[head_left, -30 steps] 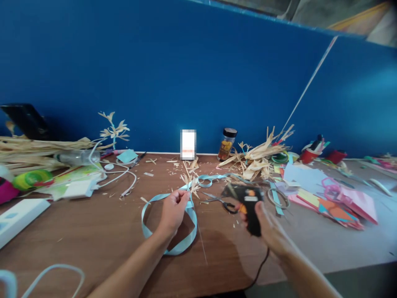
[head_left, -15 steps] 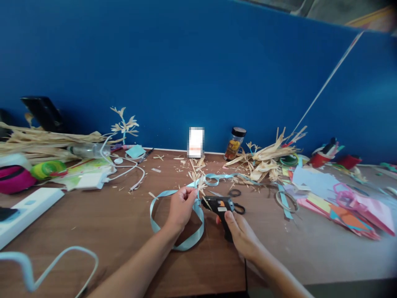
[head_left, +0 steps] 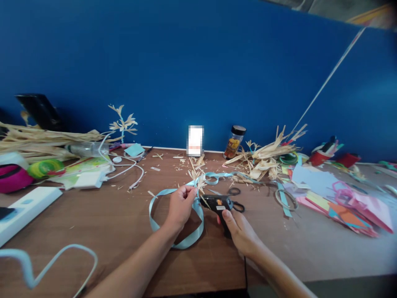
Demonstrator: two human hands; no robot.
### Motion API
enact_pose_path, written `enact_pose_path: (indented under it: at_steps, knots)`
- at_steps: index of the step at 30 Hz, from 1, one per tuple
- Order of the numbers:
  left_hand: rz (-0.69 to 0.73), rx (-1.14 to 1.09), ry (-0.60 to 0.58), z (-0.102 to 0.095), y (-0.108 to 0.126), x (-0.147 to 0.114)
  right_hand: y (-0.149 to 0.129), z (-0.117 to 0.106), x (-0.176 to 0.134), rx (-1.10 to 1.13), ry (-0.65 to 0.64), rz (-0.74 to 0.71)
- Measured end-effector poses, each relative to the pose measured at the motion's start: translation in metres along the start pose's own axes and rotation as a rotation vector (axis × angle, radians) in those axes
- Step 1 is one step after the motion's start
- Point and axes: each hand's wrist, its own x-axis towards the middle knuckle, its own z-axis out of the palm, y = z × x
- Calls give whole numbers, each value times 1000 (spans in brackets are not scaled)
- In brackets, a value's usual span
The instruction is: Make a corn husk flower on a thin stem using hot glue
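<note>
Between its thumb and fingers my left hand (head_left: 182, 203) pinches a dried-husk flower (head_left: 200, 181), whose pale petals stick up beyond the fingertips. A light blue ribbon (head_left: 189, 242) loops on the table around that hand and runs off to the right; some of it meets the flower's stem. My right hand (head_left: 240, 229) is wrapped around a black hot glue gun (head_left: 218, 203) with an orange switch. The gun's nozzle points left, close to the stem below the petals; whether it touches cannot be made out. Behind the gun lie scissors (head_left: 238, 206), partly hidden.
Husk scraps litter the table (head_left: 124, 231). At the back stand a bright phone (head_left: 195, 142), a black-lidded jar (head_left: 235, 142) and a husk pile (head_left: 273, 153). A finished-looking husk stem (head_left: 122, 122), a power strip (head_left: 31, 209) and white cables are left; coloured paper (head_left: 347, 211) lies right.
The whole view has shifted very slightly. Both hands keep their grips, and the glue gun stays beside the flower's stem with hardly any movement.
</note>
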Motion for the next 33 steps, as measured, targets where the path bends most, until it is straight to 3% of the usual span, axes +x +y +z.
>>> enact_pose_path:
  at_steps: [13, 33]
  knots:
    - [-1, -22, 25, 0, 4, 1, 1, -4, -2, -69, -13, 21]
    - [-19, -19, 42, 0, 4, 2, -1, -6, -3, -107, 6, -66]
